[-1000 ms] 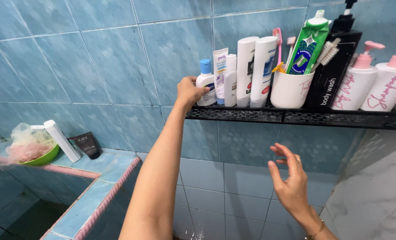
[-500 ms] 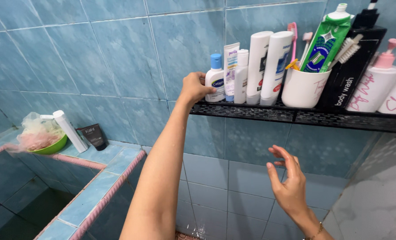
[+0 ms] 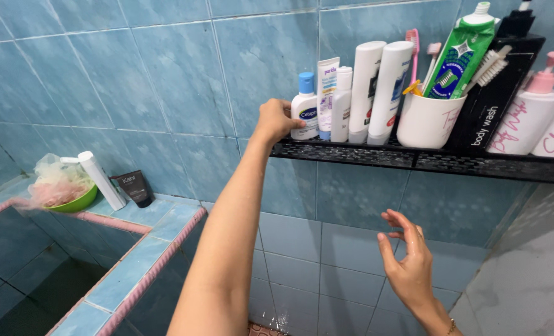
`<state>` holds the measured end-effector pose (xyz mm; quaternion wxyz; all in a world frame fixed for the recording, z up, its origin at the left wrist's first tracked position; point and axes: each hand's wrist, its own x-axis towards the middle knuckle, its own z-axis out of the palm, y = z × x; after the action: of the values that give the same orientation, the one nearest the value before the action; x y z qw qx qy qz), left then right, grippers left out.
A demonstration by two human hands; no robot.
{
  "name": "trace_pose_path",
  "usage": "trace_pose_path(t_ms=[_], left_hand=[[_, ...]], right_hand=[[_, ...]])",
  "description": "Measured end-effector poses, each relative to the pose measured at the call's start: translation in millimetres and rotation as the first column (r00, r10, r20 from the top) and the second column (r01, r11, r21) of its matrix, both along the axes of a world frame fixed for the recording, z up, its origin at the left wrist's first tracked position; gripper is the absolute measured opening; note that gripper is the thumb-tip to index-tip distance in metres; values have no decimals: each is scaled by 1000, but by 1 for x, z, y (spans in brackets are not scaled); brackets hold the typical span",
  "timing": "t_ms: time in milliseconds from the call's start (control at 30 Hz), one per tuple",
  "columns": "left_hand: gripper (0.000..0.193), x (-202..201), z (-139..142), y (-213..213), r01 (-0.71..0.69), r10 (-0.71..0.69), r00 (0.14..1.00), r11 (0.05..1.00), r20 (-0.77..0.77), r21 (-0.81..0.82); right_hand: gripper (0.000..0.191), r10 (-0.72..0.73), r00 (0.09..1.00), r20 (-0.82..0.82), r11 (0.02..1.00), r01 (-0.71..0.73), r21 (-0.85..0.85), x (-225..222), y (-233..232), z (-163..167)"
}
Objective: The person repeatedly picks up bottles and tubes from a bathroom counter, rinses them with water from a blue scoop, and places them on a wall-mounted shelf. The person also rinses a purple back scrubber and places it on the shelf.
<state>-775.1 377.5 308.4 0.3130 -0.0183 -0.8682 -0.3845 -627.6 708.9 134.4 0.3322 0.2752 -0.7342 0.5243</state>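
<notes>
My left hand (image 3: 276, 119) reaches up to the left end of a black wall shelf (image 3: 376, 157), its fingers curled against the side of a small white bottle with a blue cap (image 3: 304, 109) that stands on the shelf. Beside the bottle stand a white tube (image 3: 327, 93) and several taller white bottles (image 3: 376, 87). My right hand (image 3: 406, 264) hangs below the shelf, wet, palm up and fingers spread, holding nothing.
Further right on the shelf are a white cup (image 3: 429, 119) with toothbrushes and a green tube, a black bottle (image 3: 498, 93) and pink pump bottles (image 3: 529, 115). A blue tiled ledge (image 3: 159, 224) at left bears a green bowl (image 3: 71, 200), a white tube and a dark packet.
My left hand has stayed at the small bottle on the shelf. My right hand has barely moved. The view has shifted slightly to the left.
</notes>
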Motion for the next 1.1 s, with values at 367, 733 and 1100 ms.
trace_pose_path(t_ms=[367, 733, 1100], left_hand=[[67, 123, -58, 18, -102, 281, 769, 941, -574, 324], [33, 410, -258, -79, -662, 699, 709, 615, 90, 429], [23, 410, -379, -219, -812, 842, 510, 402, 178, 423]], right_hand=[[45, 174, 985, 15, 984, -175, 24, 38, -73, -2], [29, 691, 650, 317, 664, -744, 77, 149, -345, -79], [33, 624, 782, 4, 693, -555, 460, -5, -663, -73]])
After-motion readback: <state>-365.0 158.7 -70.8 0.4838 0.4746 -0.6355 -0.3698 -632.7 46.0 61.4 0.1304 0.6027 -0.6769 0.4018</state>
